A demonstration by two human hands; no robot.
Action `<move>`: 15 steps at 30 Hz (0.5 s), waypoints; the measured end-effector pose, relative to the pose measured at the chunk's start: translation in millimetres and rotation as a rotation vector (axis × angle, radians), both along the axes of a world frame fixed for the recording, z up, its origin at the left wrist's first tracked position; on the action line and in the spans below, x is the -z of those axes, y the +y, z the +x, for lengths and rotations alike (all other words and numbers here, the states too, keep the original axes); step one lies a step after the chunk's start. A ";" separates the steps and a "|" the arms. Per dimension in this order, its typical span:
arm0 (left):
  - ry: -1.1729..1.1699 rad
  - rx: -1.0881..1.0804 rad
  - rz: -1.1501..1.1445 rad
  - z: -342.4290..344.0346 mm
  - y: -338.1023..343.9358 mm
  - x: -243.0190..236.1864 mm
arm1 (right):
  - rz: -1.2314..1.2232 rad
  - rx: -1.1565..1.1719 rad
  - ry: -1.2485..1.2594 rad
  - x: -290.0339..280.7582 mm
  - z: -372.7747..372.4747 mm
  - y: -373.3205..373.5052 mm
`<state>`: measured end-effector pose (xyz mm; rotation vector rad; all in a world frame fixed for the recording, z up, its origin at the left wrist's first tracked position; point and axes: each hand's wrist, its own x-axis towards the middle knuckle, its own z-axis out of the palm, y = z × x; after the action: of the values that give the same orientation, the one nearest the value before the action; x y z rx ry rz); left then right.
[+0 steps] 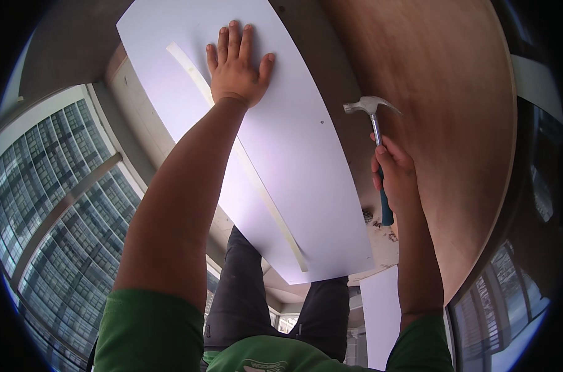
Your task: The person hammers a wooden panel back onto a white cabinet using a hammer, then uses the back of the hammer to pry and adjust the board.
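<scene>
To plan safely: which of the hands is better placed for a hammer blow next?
Probably the right hand: it grips the hammer, while the left hand lies flat on the white board.

And here's the board (306, 186), broad, flat and white, slanting from upper left to lower centre, with the left hand (237, 73) spread on its far end. Down its length runs a thin, pale strip (266, 195), slipping from sight beneath the left arm. Beside its right edge, the hammer (372, 105): silver claw head foremost, dark teal grip in the right hand (398, 170).
</scene>
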<state>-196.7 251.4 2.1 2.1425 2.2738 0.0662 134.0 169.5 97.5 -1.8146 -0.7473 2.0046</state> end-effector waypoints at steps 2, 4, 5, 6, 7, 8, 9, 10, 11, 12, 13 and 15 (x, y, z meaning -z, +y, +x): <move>0.003 -0.002 -0.003 1.0 0.5 0.3 | -0.002 -0.046 -0.031 4.6 -9.6 0.9; 0.009 -0.002 -0.004 1.6 0.4 0.2 | 0.002 -0.093 -0.042 15.1 -20.3 -5.4; 0.005 0.000 -0.005 1.7 1.3 0.1 | 0.015 -0.086 -0.045 15.1 -21.0 -3.0; 0.003 -0.002 -0.008 0.9 0.6 -0.6 | 0.023 -0.025 -0.050 13.6 -23.8 0.3; 0.001 -0.004 -0.012 0.2 -0.2 -0.9 | 0.031 0.036 -0.055 10.6 -27.4 4.4; 0.006 -0.007 -0.016 -0.3 -1.3 -0.5 | 0.039 0.097 -0.060 9.2 -30.8 6.3; 0.010 -0.005 -0.016 1.1 -0.2 -0.5 | 0.042 0.051 -0.062 10.8 -32.8 5.5; 0.014 -0.003 -0.016 2.0 0.9 -0.7 | 0.045 0.004 -0.065 14.1 -34.6 3.4; 0.010 -0.004 -0.014 2.5 1.7 -1.0 | 0.049 -0.042 -0.067 15.8 -35.2 2.7; 0.007 -0.006 -0.012 1.9 0.9 -1.0 | 0.037 -0.023 -0.053 16.8 -33.7 4.3; 0.004 -0.007 -0.010 1.3 0.3 -1.0 | 0.026 -0.003 -0.039 18.5 -30.5 7.6; 0.007 -0.004 -0.011 1.6 0.5 -1.5 | 0.025 0.002 -0.044 17.5 -30.8 8.9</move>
<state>-195.1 252.0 3.6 2.1360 2.2773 0.0454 103.2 178.4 80.0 -1.8497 -0.7802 1.9511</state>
